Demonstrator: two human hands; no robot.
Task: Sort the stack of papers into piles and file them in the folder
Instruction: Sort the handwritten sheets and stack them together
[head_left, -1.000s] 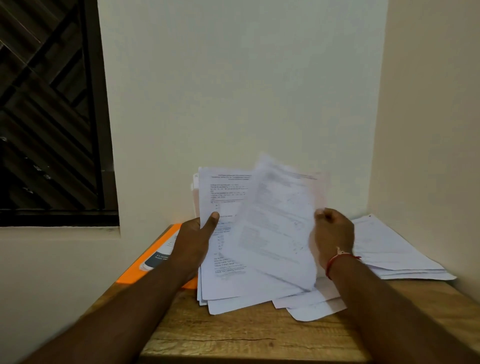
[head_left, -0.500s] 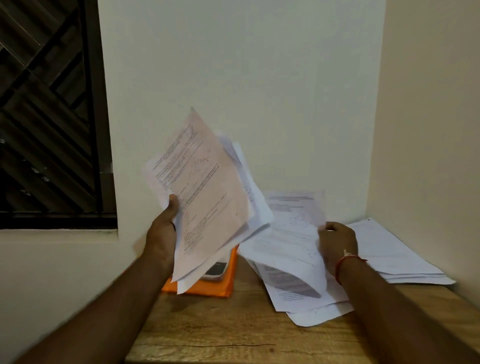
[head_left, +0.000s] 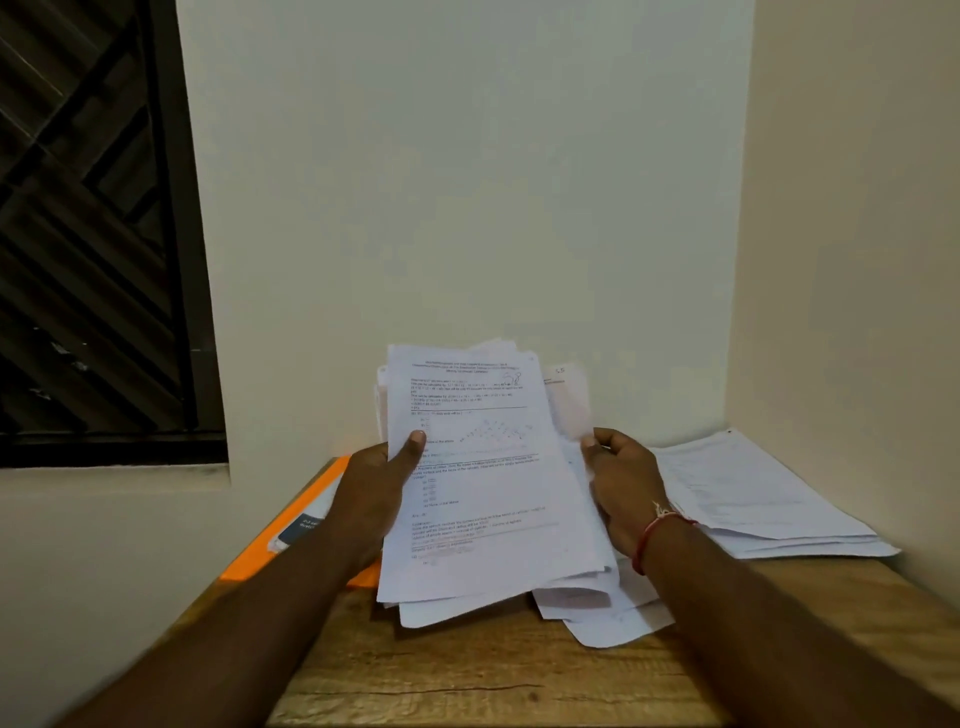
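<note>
paper stack (head_left: 485, 499) back down between left hand (head_left: 371, 493) and right hand (head_left: 623, 483)

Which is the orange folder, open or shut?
Seemingly shut: the orange folder lies flat with a dark object on top; left hand and held papers hide much of it.

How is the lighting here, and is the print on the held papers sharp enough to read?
Head view: dim, even, warm light with no glare; the white printed paper sheaf, gripped by the left hand and right hand, shows text lines too soft to read; the forearms smear toward the bottom edge.
</note>
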